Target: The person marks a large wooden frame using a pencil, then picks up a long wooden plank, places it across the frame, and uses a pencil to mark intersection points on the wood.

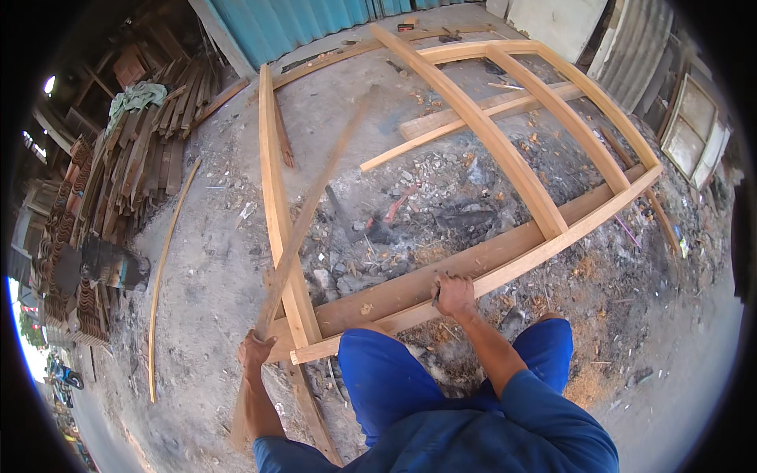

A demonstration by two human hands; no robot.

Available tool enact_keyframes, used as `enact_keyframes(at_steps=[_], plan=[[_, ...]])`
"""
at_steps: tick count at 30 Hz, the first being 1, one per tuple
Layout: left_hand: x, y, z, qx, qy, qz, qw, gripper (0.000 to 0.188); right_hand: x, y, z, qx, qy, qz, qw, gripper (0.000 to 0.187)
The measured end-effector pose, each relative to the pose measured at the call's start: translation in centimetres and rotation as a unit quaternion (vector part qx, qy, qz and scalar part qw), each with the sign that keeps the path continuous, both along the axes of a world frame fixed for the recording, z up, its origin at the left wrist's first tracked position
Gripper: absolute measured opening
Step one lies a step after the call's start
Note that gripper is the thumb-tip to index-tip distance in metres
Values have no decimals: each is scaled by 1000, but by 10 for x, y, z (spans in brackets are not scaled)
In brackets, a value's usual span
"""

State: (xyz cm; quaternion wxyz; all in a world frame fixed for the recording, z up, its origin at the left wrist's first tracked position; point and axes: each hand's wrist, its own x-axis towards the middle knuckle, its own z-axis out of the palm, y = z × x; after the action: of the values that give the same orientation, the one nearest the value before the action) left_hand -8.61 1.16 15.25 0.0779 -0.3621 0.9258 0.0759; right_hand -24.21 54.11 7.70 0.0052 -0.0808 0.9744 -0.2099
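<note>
A large timber frame [481, 282] of pale, squared lumber lies in front of me, with several crosspieces running away from its near rail. My left hand [256, 347] is closed round a long, thin wooden strip [323, 177], smeared by motion. This strip slants up and away over the frame's left-hand crosspiece [276, 197]. At the near rail, my right hand [455, 296] is curled into a fist against the wood. A small dark bit shows at its left side, too small to name. Beneath the frame runs a wide brown plank [394, 297], parallel to the near rail.
Stacked old boards [150, 150] and roof tiles [67, 236] fill the left side. A thin batten [163, 276] lies on the dirt. Rubble and ash [441, 217] show inside the frame. Behind stands a blue corrugated sheet [292, 27]; an old window frame [694, 130] leans far right.
</note>
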Motion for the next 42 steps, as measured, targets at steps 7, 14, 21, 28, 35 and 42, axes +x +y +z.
enact_keyframes(at_steps=[7, 14, 21, 28, 35, 42], plan=[[-10, 25, -3, -26, -49, 34, 998, 99, -2, 0, -9, 27, -29, 0, 999, 18], [-34, 144, -31, 25, 277, -286, 917, 55, -7, 0, -1, 32, -4, -12, 999, 19], [-21, 197, -113, -4, 188, -222, 957, 41, 0, -10, -5, 59, 12, -8, 998, 15], [-16, 202, -110, 1, 169, -207, 964, 46, -3, 0, -26, 56, 14, 19, 998, 17], [-17, 195, -121, 75, 195, -217, 954, 41, -13, -1, -32, 64, -2, 38, 997, 22], [3, 214, -69, 315, 365, -15, 876, 52, -3, -5, -3, 66, -15, 32, 997, 25]])
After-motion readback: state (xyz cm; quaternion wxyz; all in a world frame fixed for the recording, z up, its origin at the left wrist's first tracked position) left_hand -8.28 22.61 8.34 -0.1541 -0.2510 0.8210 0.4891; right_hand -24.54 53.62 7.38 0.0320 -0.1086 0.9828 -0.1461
